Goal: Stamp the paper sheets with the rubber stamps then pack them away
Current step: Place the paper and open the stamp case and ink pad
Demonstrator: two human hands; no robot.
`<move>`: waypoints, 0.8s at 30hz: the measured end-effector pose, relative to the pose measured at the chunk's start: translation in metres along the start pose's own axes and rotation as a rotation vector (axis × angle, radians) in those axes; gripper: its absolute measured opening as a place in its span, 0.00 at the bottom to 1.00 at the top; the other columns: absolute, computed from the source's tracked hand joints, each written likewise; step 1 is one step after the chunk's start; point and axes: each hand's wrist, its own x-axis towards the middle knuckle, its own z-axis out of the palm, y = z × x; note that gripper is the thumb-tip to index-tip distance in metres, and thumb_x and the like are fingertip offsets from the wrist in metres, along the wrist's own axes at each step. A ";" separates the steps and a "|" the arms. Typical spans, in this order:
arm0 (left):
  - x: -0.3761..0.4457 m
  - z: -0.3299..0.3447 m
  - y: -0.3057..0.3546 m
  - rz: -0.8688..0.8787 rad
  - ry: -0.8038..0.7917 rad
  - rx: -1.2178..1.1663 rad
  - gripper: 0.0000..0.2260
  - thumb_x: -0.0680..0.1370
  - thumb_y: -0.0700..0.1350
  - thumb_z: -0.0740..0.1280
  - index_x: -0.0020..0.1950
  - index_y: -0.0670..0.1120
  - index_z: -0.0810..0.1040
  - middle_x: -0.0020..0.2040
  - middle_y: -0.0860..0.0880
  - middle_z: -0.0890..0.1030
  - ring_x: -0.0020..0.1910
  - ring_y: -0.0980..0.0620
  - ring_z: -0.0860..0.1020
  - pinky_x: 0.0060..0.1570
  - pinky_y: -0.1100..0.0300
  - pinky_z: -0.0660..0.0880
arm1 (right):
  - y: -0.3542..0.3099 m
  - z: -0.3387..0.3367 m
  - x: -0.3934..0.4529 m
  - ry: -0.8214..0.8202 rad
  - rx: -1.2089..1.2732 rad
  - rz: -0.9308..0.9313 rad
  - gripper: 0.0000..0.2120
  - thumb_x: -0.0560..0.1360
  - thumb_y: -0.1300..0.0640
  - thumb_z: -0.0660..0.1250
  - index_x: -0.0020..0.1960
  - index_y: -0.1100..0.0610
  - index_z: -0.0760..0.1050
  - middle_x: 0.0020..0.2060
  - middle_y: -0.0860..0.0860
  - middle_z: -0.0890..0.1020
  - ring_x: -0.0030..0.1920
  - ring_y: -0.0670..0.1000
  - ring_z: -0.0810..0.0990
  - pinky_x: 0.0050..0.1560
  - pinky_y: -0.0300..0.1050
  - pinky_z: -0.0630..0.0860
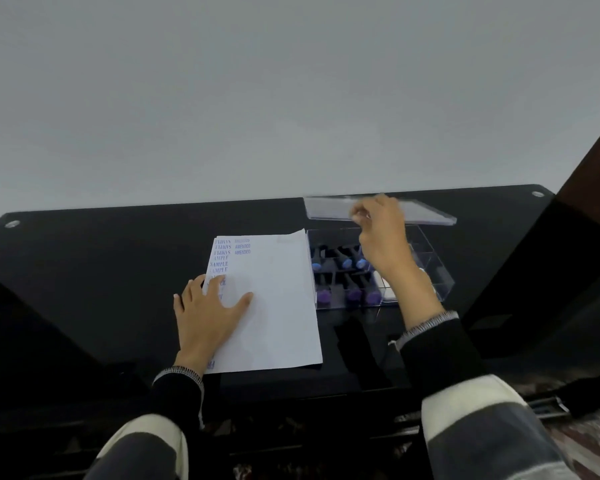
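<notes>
Pressing flat on the stamped paper sheets (274, 299) at frame centre, the left hand (207, 315) lay with fingers spread. Just right of the sheets, the right hand (383, 233) pinched the raised clear lid (329, 209) of a compartmented box (433, 271) holding rubber stamps (347, 261) on the dark surface (101, 271).

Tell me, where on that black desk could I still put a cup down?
The broad dark stretch of the black desk left of the paper sheets and the left hand is bare. So is the strip behind the sheets. The right side is crowded: the clear stamp box, its raised lid and the right hand fill it.
</notes>
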 end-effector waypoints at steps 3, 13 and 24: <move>0.000 0.002 -0.001 0.002 0.009 0.007 0.31 0.72 0.70 0.60 0.69 0.54 0.67 0.72 0.48 0.64 0.74 0.45 0.58 0.74 0.43 0.47 | 0.008 0.018 0.027 -0.044 -0.009 -0.027 0.13 0.74 0.76 0.59 0.47 0.62 0.77 0.45 0.51 0.70 0.49 0.50 0.66 0.41 0.23 0.64; 0.006 0.006 -0.001 -0.006 0.023 0.049 0.31 0.70 0.72 0.58 0.68 0.56 0.67 0.70 0.49 0.64 0.72 0.45 0.59 0.74 0.43 0.49 | 0.055 0.093 0.080 -0.281 -0.097 0.135 0.11 0.73 0.72 0.63 0.44 0.59 0.79 0.43 0.57 0.79 0.50 0.56 0.77 0.46 0.44 0.75; 0.006 0.013 -0.003 -0.010 0.061 0.078 0.33 0.68 0.74 0.54 0.67 0.57 0.66 0.69 0.51 0.64 0.71 0.47 0.60 0.73 0.44 0.50 | 0.087 0.137 0.123 -0.597 -0.232 0.341 0.11 0.69 0.69 0.68 0.50 0.62 0.80 0.50 0.59 0.82 0.50 0.59 0.81 0.56 0.53 0.78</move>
